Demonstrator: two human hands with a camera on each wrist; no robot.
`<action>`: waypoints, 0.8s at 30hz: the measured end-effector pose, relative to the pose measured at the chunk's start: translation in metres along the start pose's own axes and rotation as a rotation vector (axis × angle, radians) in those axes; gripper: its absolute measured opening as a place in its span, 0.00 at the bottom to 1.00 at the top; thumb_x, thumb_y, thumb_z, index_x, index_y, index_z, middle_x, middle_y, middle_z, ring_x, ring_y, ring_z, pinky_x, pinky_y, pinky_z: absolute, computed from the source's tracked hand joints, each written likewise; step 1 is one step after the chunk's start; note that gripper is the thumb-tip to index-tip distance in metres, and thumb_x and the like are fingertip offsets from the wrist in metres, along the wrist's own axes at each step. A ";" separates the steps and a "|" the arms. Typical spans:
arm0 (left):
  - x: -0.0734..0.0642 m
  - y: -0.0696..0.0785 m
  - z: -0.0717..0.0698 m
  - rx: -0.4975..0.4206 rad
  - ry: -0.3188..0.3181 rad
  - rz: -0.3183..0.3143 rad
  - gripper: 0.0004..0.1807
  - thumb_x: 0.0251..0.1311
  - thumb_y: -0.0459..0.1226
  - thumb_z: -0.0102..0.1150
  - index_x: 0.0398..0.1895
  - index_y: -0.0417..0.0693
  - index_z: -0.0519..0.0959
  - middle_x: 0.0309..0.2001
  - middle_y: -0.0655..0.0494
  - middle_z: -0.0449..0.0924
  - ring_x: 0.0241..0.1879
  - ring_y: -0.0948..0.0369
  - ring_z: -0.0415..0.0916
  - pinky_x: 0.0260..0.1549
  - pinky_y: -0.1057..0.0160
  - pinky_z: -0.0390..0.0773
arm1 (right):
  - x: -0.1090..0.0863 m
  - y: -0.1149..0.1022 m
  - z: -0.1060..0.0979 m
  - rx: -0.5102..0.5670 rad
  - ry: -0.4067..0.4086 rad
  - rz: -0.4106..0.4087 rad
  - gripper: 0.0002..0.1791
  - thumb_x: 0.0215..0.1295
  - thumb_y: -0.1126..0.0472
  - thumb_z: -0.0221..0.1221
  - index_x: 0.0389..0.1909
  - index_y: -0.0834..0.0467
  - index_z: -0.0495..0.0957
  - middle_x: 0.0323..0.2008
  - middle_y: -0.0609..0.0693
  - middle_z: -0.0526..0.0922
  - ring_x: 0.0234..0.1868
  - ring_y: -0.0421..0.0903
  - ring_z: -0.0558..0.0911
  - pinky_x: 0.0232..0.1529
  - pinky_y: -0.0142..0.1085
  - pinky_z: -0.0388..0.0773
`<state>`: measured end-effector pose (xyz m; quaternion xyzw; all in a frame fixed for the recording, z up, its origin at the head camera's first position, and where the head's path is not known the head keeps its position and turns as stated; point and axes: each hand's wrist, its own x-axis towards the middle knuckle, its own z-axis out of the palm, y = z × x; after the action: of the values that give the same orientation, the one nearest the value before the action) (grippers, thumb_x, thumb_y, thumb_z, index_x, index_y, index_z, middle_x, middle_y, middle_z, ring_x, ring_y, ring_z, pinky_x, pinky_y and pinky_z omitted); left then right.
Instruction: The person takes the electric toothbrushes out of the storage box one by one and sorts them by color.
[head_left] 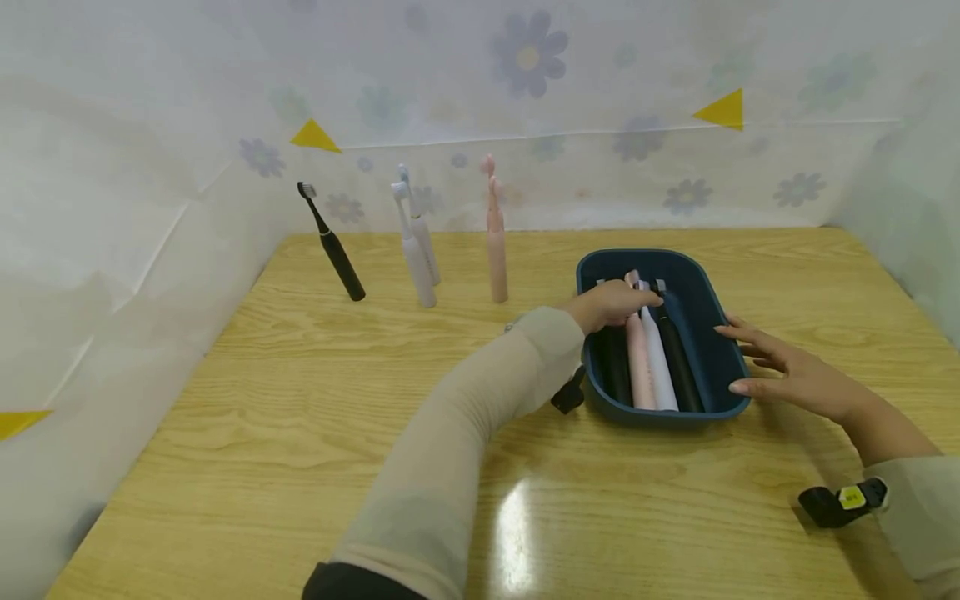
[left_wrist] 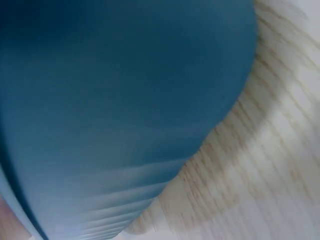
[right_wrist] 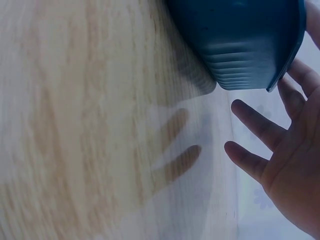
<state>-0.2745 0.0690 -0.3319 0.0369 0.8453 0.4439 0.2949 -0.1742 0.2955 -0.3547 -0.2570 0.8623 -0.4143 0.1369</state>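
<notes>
A dark blue plastic bin (head_left: 705, 283) holds several electric toothbrushes lying side by side. A black toothbrush (head_left: 617, 367) is at its left, then a pink toothbrush (head_left: 639, 367), a white toothbrush (head_left: 658, 362) and another black toothbrush (head_left: 679, 358). My left hand (head_left: 611, 304) reaches over the bin's left wall, across their head ends. One digit extends toward the right black brush's neck; the other fingertips are hidden, so a grip cannot be made out. With fingers spread, my right hand (head_left: 787, 371) touches the bin's right side; the right wrist view shows these fingers (right_wrist: 255, 122) fairly straight.
Left of the bin, more toothbrushes stand upright: a black toothbrush (head_left: 341, 262), two white toothbrushes (head_left: 417, 267) and pink toothbrushes (head_left: 497, 262), one behind another. A flowered sheet (head_left: 570, 183) rises behind the wooden table (head_left: 300, 417). The bin's outer wall (left_wrist: 115, 100) fills most of the left wrist view.
</notes>
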 end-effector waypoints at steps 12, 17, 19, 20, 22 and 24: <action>-0.002 -0.005 0.003 0.197 0.035 0.175 0.21 0.53 0.44 0.56 0.51 0.49 0.73 0.52 0.61 0.70 0.51 0.66 0.64 0.44 0.71 0.67 | 0.000 0.005 0.000 0.003 0.002 -0.004 0.38 0.57 0.71 0.51 0.66 0.55 0.44 0.66 0.48 0.32 0.54 0.73 0.51 0.40 0.64 0.55; -0.007 -0.008 0.003 0.177 0.019 0.236 0.25 0.52 0.40 0.57 0.55 0.48 0.69 0.54 0.62 0.68 0.53 0.68 0.63 0.42 0.73 0.68 | 0.000 0.004 0.000 -0.004 0.006 -0.001 0.38 0.56 0.70 0.52 0.66 0.55 0.44 0.66 0.45 0.33 0.53 0.73 0.51 0.41 0.64 0.55; -0.010 -0.008 0.003 0.166 0.030 0.271 0.26 0.51 0.37 0.59 0.56 0.47 0.68 0.54 0.62 0.67 0.49 0.68 0.65 0.37 0.75 0.68 | 0.000 0.004 0.000 -0.007 0.007 0.001 0.39 0.56 0.70 0.52 0.66 0.55 0.44 0.66 0.44 0.33 0.53 0.73 0.52 0.41 0.63 0.56; -0.012 -0.009 0.003 0.163 0.036 0.290 0.26 0.50 0.36 0.59 0.56 0.47 0.68 0.55 0.61 0.67 0.46 0.69 0.67 0.33 0.76 0.68 | -0.001 0.004 -0.001 -0.009 0.008 0.003 0.39 0.56 0.70 0.52 0.66 0.55 0.44 0.66 0.44 0.33 0.53 0.73 0.52 0.40 0.63 0.56; -0.014 -0.009 0.004 0.153 0.052 0.321 0.27 0.49 0.33 0.59 0.56 0.45 0.67 0.55 0.59 0.67 0.38 0.67 0.69 0.25 0.75 0.67 | -0.001 0.004 -0.001 -0.011 0.009 0.005 0.39 0.56 0.70 0.52 0.66 0.55 0.44 0.66 0.43 0.33 0.53 0.73 0.52 0.40 0.63 0.56; -0.016 -0.010 0.005 0.153 0.063 0.351 0.28 0.49 0.31 0.59 0.57 0.44 0.66 0.55 0.57 0.67 0.32 0.66 0.68 0.21 0.74 0.66 | -0.001 0.005 0.000 -0.012 0.008 0.009 0.39 0.57 0.70 0.52 0.66 0.55 0.44 0.66 0.42 0.33 0.53 0.73 0.52 0.40 0.64 0.56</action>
<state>-0.2560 0.0616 -0.3344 0.1924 0.8660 0.4238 0.1825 -0.1751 0.2987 -0.3580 -0.2520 0.8665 -0.4096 0.1339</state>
